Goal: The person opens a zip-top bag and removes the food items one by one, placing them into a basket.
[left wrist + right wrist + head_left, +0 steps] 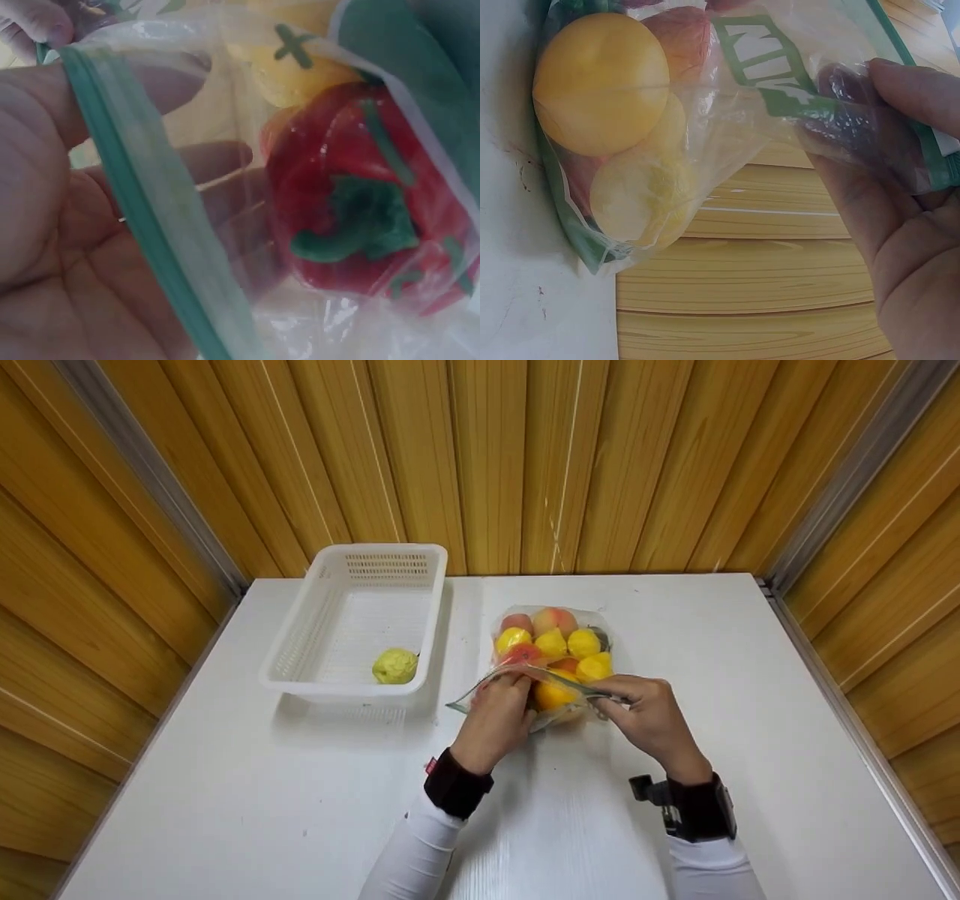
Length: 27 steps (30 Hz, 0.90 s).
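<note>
A clear zip bag (517,615) with a green closure strip lies on the table, filled with several fruits and vegetables. Its mouth faces the person. My left hand (499,716) reaches into the mouth, fingers extended inside the plastic beside a red bell pepper (345,202) with a green stem. On the other side, my right hand (649,716) pinches the bag's rim between thumb and fingers, holding the mouth apart. An orange (555,690) lies near the opening between the hands. Several lemons (583,643) and a peach (555,619) are farther back in the bag.
A white plastic basket (300,660) stands to the left on the white table (300,810). In its near right corner sits one yellow-green, lumpy fruit (395,666). Wood-patterned panels (487,465) enclose the table at the back and sides.
</note>
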Tool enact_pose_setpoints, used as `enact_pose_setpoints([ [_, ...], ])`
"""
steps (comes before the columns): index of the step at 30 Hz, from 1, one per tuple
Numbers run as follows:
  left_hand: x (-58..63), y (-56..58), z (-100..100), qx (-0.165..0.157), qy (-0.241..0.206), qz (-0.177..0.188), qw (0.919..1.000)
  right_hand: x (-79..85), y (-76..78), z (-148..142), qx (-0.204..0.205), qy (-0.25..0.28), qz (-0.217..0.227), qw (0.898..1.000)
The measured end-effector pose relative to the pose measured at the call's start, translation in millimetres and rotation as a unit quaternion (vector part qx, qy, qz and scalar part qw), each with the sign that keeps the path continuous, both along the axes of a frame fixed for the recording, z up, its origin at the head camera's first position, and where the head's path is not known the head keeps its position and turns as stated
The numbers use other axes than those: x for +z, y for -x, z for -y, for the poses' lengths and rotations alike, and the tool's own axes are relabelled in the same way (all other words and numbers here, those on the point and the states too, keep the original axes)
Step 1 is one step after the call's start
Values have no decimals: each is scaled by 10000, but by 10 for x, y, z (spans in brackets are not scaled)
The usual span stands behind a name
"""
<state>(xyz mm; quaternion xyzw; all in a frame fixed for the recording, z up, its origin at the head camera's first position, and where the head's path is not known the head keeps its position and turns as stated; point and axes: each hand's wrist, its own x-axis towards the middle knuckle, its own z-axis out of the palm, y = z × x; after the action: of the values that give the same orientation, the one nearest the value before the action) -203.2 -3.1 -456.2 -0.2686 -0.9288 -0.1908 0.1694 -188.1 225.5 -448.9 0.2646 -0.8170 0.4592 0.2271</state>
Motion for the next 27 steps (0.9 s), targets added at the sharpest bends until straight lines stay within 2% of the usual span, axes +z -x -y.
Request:
enact_pose_setpoints([
  [3,-41,-32,-24,505,314,-406,9974,-8,-3,14,56,-22,30,10000],
  [5,-67,-49,-38,807,629,-735,9920,-9,-6,22,95,-22,68,9999],
  [9,-96,-66,-64,1140,1078,-1095,9815,-2,-13,27,82,-28,133,9999],
  [20,-194,-29,-35,1454,1773,-1101,9671,-31,-12,61,186,-63,268,9994],
  [27,-211,23,45,1249,1770,-1261,9681,-13,-4,53,153,22,193,9997],
])
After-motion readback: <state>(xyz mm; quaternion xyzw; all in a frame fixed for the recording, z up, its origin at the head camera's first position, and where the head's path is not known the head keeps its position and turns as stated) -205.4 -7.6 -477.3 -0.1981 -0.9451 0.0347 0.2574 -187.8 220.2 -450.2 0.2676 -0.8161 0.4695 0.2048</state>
